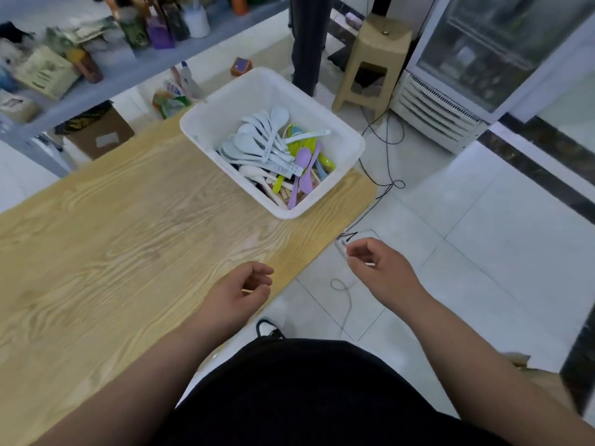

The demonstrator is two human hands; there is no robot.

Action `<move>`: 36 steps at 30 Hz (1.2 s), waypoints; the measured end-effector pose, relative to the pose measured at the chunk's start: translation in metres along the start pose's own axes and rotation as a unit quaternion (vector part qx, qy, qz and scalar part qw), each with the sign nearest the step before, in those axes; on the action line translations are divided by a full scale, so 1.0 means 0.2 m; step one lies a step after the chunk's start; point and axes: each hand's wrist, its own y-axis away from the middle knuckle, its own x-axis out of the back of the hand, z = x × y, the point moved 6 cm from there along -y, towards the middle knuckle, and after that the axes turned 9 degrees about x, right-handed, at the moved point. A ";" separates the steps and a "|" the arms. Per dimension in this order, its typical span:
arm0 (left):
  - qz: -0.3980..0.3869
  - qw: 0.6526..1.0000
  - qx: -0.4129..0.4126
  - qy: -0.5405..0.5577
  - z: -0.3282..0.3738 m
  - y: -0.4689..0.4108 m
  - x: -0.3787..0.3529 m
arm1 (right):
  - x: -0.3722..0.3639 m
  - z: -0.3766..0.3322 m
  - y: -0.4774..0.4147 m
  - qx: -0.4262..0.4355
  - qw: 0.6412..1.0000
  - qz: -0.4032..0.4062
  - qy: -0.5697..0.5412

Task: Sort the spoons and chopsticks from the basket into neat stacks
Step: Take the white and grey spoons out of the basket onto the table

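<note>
Your left hand hovers over the near edge of the bench, fingers loosely curled and holding nothing. Your right hand hangs off the bench's side, above the floor, also loosely curled and empty as far as you can see.

Ahead of both hands, well apart from them, the white basket sits at the far right corner of the bench. It is closer to your right hand than your left. Inside lies a jumble of white spoons, with purple spoons and yellow-green ones along the right side. Pale sticks at the bottom near the front wall may be the chopsticks, though they are mostly buried.

No stacks lie on the bench, so judge the sorting as not yet begun: everything is left to lift out and group.
</note>
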 end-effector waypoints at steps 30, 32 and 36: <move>0.246 0.941 0.173 0.155 0.58 -0.77 -0.16 | -0.03 -0.33 -1.79 0.207 0.920 -0.313 0.116; 0.251 0.938 0.183 0.155 0.57 -0.80 -0.14 | -0.10 -0.33 -1.86 0.234 0.904 -0.317 0.168; 0.274 0.934 0.189 0.128 0.57 -0.98 -0.02 | -0.22 -0.31 -1.95 0.262 0.842 -0.347 0.320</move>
